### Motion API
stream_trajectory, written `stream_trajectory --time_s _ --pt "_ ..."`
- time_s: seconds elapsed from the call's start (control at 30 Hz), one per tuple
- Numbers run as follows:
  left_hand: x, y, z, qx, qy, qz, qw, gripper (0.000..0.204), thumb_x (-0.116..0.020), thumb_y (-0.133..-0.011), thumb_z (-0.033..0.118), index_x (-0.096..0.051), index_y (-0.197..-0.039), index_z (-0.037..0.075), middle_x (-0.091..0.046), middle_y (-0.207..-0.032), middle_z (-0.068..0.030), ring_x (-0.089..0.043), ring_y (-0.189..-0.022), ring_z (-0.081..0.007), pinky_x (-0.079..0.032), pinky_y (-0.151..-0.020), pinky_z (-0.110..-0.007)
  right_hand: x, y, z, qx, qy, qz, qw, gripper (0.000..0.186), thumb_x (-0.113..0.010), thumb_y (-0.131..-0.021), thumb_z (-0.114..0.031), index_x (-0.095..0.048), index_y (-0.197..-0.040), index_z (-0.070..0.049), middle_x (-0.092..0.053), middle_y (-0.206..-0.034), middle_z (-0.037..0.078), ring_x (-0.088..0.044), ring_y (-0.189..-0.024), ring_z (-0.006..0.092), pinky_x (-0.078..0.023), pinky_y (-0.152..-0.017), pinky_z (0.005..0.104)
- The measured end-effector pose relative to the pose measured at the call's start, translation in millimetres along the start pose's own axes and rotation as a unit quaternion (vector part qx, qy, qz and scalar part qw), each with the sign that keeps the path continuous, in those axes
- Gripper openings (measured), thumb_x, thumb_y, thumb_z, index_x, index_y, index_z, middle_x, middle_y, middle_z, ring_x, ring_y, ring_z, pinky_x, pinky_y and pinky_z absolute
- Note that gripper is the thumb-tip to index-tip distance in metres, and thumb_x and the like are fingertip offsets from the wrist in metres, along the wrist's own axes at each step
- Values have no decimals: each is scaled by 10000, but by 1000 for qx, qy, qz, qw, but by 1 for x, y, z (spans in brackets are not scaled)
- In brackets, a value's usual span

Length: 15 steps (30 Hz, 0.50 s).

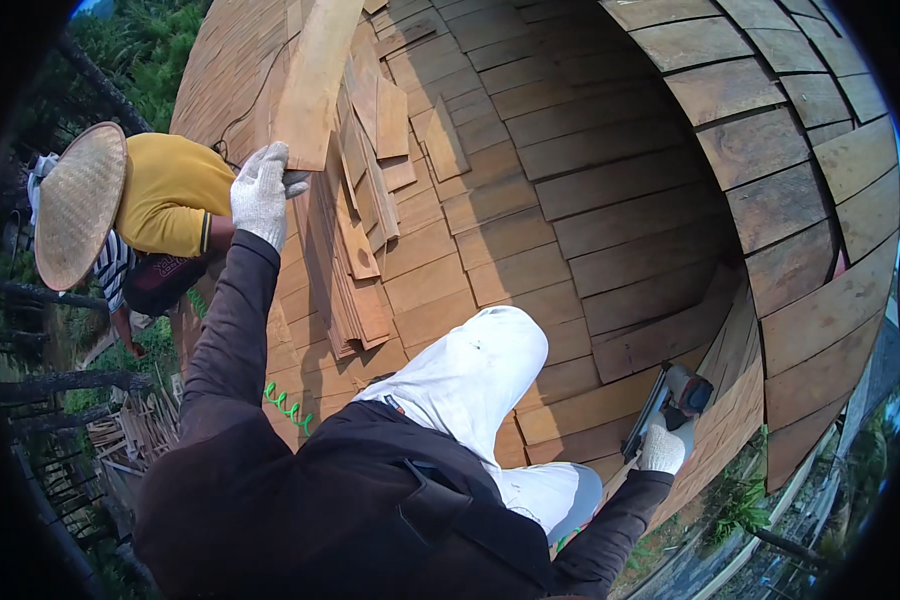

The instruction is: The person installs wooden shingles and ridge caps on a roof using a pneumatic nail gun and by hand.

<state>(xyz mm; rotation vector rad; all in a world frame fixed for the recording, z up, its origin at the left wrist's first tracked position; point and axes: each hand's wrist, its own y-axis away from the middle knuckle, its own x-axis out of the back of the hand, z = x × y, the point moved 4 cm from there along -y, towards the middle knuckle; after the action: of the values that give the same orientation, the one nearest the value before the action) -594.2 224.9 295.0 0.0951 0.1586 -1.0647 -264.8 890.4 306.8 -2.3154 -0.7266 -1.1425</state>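
Observation:
My left hand [261, 194], in a white knitted glove, is closed on the near end of a long wooden board [317, 85]. The board slants up and away past the top of the view, over the shingled roof [515, 225]. At the lower right my right hand [667, 446], gloved the same way, is closed around a nail gun [686, 393]. The tool is low beside the upward-curving shingles, and its tip is partly hidden. Loose wooden shingles [355, 245] lie stacked on the roof between my left arm and my knee.
Another person in a yellow shirt [175, 190] and conical woven hat [82, 205] bends at the roof's left edge. A green coiled hose [288, 410] lies near my left hip. Curved shingled roofing [770, 205] rises on the right. Lumber scraps [135, 440] lie on the ground below left.

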Motion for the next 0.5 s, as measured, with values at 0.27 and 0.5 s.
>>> stream_trajectory --time_s 0.27,0.5 --pt "-115 39 -121 67 295 -163 939 255 -602 -1025 110 -635 -1247 -11 -704 -1139 -114 -737 -921 -239 -647 -736 -379 25 -37 -48 -28 87 4 996 524 -704 -815 -69 -605 -1319 34 -725 -1055 130 -722 -895 202 -567 -781 324" --pt "-147 94 -182 217 387 -263 857 258 -649 -1029 198 -642 -1223 28 -713 -1124 -138 -733 -927 -292 -630 -790 -412 29 -44 -39 -110 29 -2 993 398 -637 -812 -8 -610 -1207 28 -618 -808 41 -586 -571 120 -460 -476 287"
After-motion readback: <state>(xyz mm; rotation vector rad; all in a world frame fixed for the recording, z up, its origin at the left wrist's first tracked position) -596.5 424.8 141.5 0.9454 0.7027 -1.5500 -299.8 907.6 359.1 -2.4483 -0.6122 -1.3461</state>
